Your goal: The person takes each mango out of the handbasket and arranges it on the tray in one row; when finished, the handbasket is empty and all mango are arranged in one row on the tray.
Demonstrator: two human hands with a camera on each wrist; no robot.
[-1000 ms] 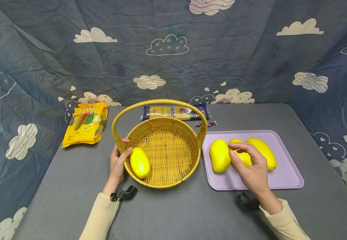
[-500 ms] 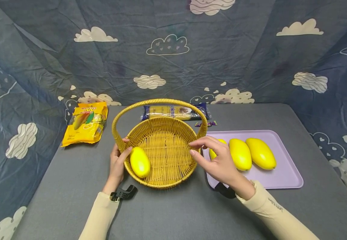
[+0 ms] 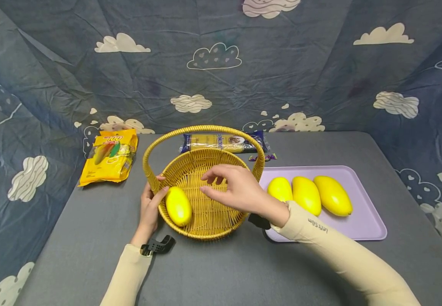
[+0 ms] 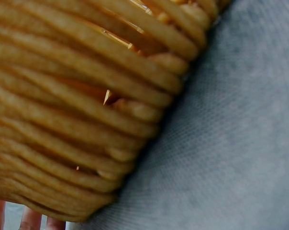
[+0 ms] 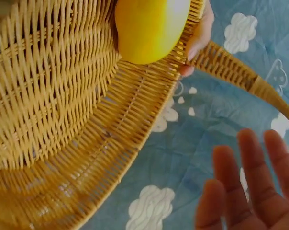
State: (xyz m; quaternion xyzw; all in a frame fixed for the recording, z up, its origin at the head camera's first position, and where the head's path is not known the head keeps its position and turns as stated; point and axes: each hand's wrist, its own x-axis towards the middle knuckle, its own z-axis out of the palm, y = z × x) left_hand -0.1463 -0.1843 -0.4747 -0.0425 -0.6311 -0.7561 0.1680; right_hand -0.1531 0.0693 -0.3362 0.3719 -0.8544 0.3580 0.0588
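A yellow wicker basket (image 3: 213,195) with a tall arched handle stands mid-table. One yellow mango (image 3: 178,207) lies inside it against the left wall. My left hand (image 3: 150,208) grips the basket's left rim near the handle's foot, thumb on top; in the left wrist view the woven wall (image 4: 72,105) fills most of the picture. Over the basket's right half hovers my right hand (image 3: 240,187), fingers slightly bent with nothing between them. The right wrist view shows its fingers (image 5: 252,158) apart from the rim. Several more mangoes (image 3: 306,196) lie on a lilac tray (image 3: 362,225) to the right.
At the back left lies a yellow candy bag (image 3: 110,157). Behind the basket are a blue and yellow pasta packet (image 3: 221,143) and a small purple wrapped candy (image 3: 263,157). A cloud-patterned cloth (image 3: 213,93) hangs around the grey table (image 3: 221,272).
My right hand has moved left from over the tray to above the basket, carrying nothing. The left hand, the basket and the mangoes have stayed put.
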